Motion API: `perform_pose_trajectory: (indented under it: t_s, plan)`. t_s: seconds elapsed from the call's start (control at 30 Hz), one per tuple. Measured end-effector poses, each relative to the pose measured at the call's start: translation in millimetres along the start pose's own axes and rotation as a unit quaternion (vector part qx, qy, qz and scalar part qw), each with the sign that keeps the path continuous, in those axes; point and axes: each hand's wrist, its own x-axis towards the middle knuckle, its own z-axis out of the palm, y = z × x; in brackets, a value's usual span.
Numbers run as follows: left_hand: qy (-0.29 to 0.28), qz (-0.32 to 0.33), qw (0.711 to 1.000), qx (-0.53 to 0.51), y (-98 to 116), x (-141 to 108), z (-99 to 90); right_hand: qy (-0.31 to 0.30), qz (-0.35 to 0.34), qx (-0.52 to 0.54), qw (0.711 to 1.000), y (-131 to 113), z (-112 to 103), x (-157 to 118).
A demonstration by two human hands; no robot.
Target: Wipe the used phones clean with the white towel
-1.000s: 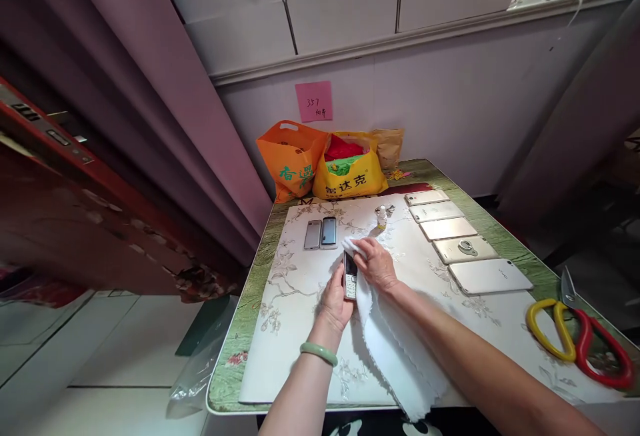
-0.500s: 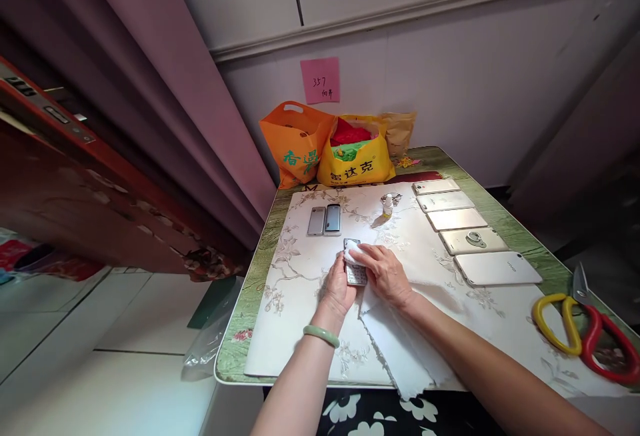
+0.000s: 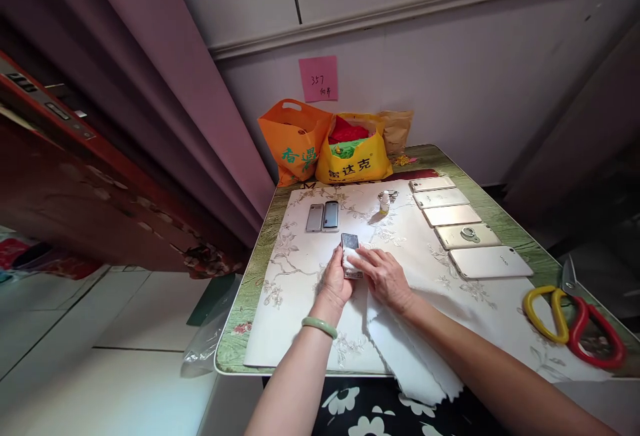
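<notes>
A small keypad mobile phone (image 3: 351, 241) rests in my left hand (image 3: 336, 278), whose fingers curl around its side and underneath. With a corner of a white cloth (image 3: 413, 363) pinched under its fingertips, my right hand (image 3: 387, 279) presses on the phone's lower half, covering most of the keys. The phone's dark screen shows above the cloth. From my right hand the rest of the cloth trails over the table's front edge. Beyond my hands lie a silver phone (image 3: 315, 217) and a dark-screened phone (image 3: 331, 215), side by side. A small white bottle (image 3: 385, 203) stands farther right.
Several smartphones lie in a column at the right, the nearest a white phone (image 3: 490, 263). Scissors (image 3: 567, 316) with yellow and red handles rest near the right edge. An orange bag (image 3: 295, 139) and a yellow bag (image 3: 355, 159) stand at the back of the table (image 3: 235, 349).
My right hand has slid the cloth from the phone's screen down onto its keypad, uncovering the screen. The hanging cloth has shifted to the right. The view has moved slightly.
</notes>
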Motion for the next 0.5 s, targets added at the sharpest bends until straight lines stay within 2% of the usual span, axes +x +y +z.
perform_pose_trajectory:
  t_s: [0.07,0.17,0.27,0.37,0.5]
  plan:
    - [0.014,0.007,1.000,-0.010,-1,1,1.2,-0.009,0.029,-0.025,0.999,8,8,18]
    - [-0.026,0.032,0.999,-0.001,0,-1,3.6,-0.023,0.095,-0.039,0.995,19,18,42]
    - [-0.057,0.063,0.996,0.012,-1,-4,4.8,-0.021,0.130,-0.033,0.991,26,23,53]
    - [-0.041,0.069,0.997,0.009,-3,-5,4.0,-0.008,0.112,-0.019,0.993,23,21,42]
    - [-0.014,0.076,0.997,0.005,-6,-5,1.0,0.005,0.056,0.019,0.998,3,8,1]
